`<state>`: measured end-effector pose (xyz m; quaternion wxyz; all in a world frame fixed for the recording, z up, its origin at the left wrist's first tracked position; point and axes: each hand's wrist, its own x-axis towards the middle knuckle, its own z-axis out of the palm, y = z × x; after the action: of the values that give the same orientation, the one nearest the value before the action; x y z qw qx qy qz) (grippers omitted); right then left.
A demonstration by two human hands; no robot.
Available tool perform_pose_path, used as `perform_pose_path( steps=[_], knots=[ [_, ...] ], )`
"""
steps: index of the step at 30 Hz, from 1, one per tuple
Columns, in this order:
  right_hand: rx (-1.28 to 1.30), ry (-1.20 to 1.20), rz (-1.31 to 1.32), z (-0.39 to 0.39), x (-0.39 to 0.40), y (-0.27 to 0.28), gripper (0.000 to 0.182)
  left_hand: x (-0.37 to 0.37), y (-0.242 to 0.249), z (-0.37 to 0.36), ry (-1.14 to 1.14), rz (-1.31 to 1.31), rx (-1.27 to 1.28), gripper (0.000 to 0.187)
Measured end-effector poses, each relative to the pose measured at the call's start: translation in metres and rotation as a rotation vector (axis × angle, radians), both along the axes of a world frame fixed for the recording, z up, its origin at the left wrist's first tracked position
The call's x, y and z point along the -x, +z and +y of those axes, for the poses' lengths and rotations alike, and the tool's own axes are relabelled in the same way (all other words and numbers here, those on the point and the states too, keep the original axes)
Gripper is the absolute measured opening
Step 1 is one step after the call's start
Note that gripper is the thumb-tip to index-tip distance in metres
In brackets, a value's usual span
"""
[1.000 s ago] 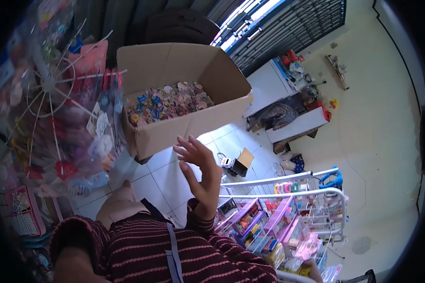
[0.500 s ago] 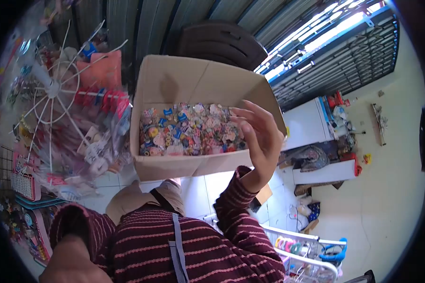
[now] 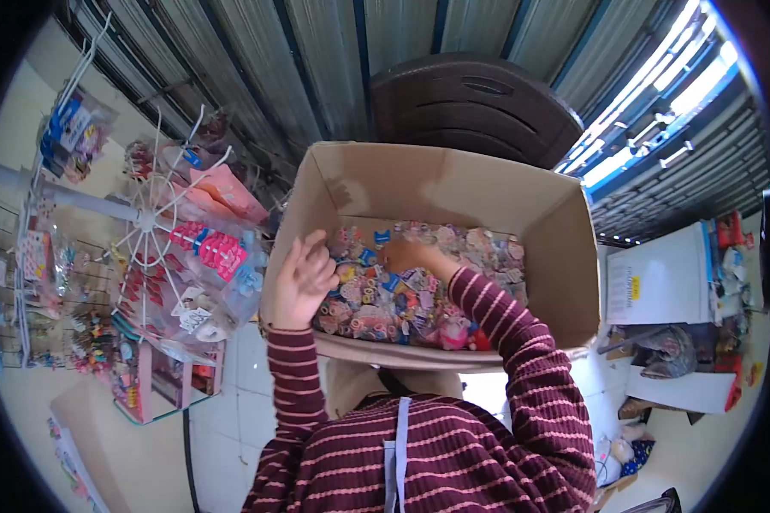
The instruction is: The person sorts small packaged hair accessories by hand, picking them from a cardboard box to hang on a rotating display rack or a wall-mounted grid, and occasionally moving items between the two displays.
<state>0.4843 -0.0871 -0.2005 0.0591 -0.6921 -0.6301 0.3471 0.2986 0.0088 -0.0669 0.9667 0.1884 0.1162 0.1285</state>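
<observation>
The heap of small, multicoloured, glossy trinkets [image 3: 370, 315] fills the floor of the large brown cardboard box [image 3: 458, 181], long side crosswise, nearer the lowered right hand [image 3: 402, 255], whose grip I cannot tell, than the loosely curled, finger-parted left hand [image 3: 304, 280].

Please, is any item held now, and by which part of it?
The left grip appears empty; the right grip is among the small items, so whether it holds one cannot be told.

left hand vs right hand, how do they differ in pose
The left hand is by the left wall of the cardboard box; the right hand is down at the trinkets. The left hand's curled fingers show; the right hand's fingertips are hard to make out. Both have maroon striped sleeves.
</observation>
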Motion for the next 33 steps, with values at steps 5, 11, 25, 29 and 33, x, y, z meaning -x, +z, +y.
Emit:
perform_pose_path(
  steps=[5, 11, 25, 29, 33],
  knots=[
    [-0.036, -0.052, 0.099, 0.003, 0.032, -0.095, 0.035, 0.003, -0.045, 0.025, 0.367, 0.199, 0.131, 0.009],
    [-0.258, -0.460, -0.049, -0.005, 0.076, -0.096, 0.047, 0.006, -0.041, 0.021, 0.588, 0.525, -0.188, 0.014],
    [-0.453, -0.913, 0.275, -0.002, -0.027, -0.031, 0.012, -0.014, -0.038, 0.003, 0.188, 0.772, -0.865, 0.025],
    [-0.677, -0.693, 0.742, 0.019, 0.005, 0.033, 0.021, -0.014, -0.053, -0.002, 0.276, 0.808, -1.201, 0.037],
    [-0.378, -0.573, 1.007, 0.026, 0.047, 0.055, 0.022, -0.001, -0.037, -0.003, 0.390, 0.733, -1.212, 0.027]
  ],
)
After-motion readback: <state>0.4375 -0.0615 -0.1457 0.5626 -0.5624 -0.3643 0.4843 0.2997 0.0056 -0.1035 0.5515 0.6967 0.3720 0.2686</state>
